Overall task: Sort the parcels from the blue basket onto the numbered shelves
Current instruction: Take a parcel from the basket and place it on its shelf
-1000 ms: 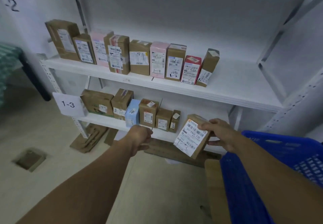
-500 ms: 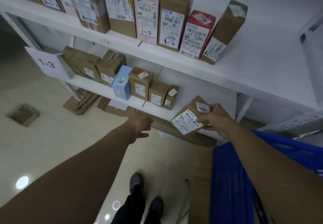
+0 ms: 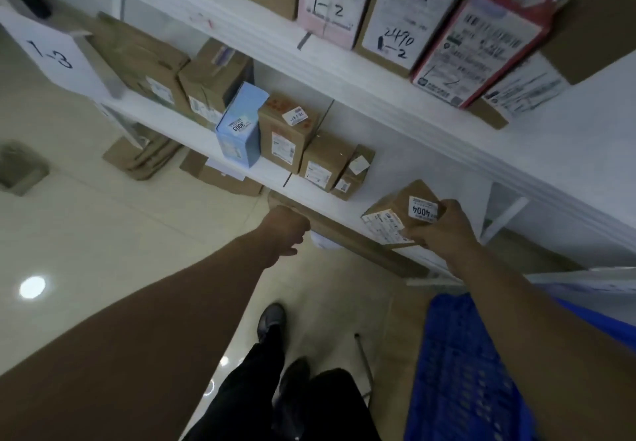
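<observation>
My right hand [image 3: 442, 227] grips a brown cardboard parcel [image 3: 395, 212] with a white "4004" sticker, resting it on the lower shelf [image 3: 309, 184], to the right of a row of parcels. That row includes a light blue box [image 3: 241, 127] marked 3003 and several brown boxes [image 3: 287, 131]. A sign reading 1-3 [image 3: 51, 52] hangs at the shelf's left end. My left hand [image 3: 287, 230] is curled loosely just below the shelf's front edge and holds nothing. The blue basket [image 3: 481, 372] is at the lower right under my right arm.
The upper shelf [image 3: 344, 72] carries pink, brown and red parcels [image 3: 481, 27] marked 1-2. Flattened cardboard [image 3: 144, 155] lies on the tiled floor under the shelves. My legs and black shoes [image 3: 272, 320] are below. A floor drain [image 3: 20, 169] is at the left.
My right hand has carried the parcel down and forward onto the lower shelf. The view has tilted down and moved closer to the shelves. My left hand has stayed near the shelf edge.
</observation>
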